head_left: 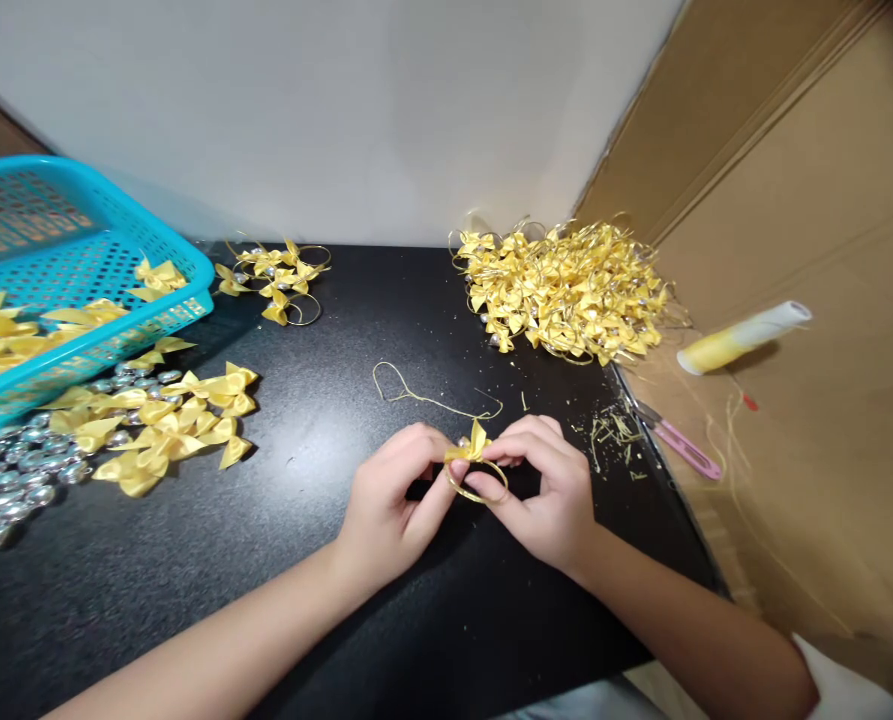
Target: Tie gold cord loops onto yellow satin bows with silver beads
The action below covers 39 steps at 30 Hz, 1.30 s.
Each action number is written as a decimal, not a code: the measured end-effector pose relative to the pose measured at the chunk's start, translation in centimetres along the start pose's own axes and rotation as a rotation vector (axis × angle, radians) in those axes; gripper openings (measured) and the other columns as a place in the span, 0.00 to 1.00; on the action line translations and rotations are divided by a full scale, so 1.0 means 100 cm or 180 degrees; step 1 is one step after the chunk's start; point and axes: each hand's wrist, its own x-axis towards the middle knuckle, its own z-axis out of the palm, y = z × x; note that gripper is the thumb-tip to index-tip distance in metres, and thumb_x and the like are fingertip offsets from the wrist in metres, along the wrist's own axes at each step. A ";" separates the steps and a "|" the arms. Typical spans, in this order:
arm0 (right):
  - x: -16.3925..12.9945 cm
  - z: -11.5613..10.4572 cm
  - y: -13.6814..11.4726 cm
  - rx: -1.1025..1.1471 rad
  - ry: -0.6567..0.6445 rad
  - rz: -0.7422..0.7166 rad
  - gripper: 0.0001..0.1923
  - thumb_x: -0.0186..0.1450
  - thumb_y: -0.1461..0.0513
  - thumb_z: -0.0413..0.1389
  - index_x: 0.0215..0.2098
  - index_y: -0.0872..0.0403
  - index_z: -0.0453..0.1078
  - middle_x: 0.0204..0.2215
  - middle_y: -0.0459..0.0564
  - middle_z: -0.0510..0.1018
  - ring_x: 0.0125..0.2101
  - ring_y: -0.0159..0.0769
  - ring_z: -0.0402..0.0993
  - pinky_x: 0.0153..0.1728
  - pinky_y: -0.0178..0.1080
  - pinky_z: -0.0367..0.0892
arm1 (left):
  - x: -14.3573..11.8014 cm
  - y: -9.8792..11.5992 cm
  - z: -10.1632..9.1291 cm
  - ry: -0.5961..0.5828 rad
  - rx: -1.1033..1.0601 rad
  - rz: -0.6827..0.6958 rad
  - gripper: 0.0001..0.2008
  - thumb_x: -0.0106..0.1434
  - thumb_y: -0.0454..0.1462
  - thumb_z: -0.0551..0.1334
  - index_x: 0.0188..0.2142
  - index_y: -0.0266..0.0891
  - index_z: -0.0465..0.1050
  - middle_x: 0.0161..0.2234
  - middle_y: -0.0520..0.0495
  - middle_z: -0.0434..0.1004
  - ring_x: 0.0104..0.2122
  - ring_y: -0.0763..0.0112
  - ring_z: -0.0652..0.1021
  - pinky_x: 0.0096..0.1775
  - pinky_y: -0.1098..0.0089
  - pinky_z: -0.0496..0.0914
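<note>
Near the middle of the black table, my left hand (401, 495) pinches a yellow ribbon bow (476, 447) from its left side. A small silvery bead shows at the bow, and a gold ring (483, 495) hangs just below it. From the other side, my right hand (543, 490) is closed at the bow and ring, its thumb by the ring's right edge. A thin yellow thread (423, 396) runs from the bow and lies in a loop on the table beyond my hands. The exact grip of my right fingertips is partly hidden.
At left stand a blue basket (138, 230) of bows, loose bows (168, 430) and silvery beads (18, 480). Finished-looking ringed bows (281, 275) lie behind; a large pile (566, 290) is back right. Thread scraps (615, 435), a pink-handled cutter (682, 445) and a thread spool (746, 338) lie right.
</note>
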 end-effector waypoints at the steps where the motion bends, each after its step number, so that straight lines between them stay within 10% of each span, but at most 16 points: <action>1: 0.000 0.000 0.000 -0.0006 0.0018 -0.0011 0.05 0.59 0.63 0.64 0.32 0.53 0.71 0.24 0.45 0.75 0.25 0.32 0.69 0.33 0.41 0.61 | 0.000 0.000 0.000 0.0007 0.0058 0.0105 0.05 0.64 0.28 0.59 0.35 0.37 0.71 0.29 0.50 0.73 0.29 0.74 0.73 0.32 0.74 0.67; 11: 0.001 -0.002 -0.002 0.0014 0.0203 -0.0127 0.05 0.60 0.67 0.60 0.29 0.53 0.70 0.23 0.43 0.75 0.25 0.31 0.70 0.34 0.41 0.62 | 0.002 0.001 -0.001 -0.0011 0.0296 0.0433 0.04 0.63 0.27 0.60 0.35 0.37 0.70 0.30 0.50 0.75 0.31 0.74 0.74 0.35 0.72 0.69; 39: 0.003 -0.001 -0.001 0.0438 -0.0252 0.0412 0.11 0.65 0.66 0.51 0.24 0.53 0.64 0.21 0.43 0.69 0.24 0.31 0.65 0.32 0.40 0.58 | 0.004 0.003 -0.002 -0.0196 -0.0160 -0.0526 0.10 0.65 0.34 0.59 0.26 0.38 0.69 0.22 0.52 0.68 0.23 0.74 0.68 0.27 0.72 0.62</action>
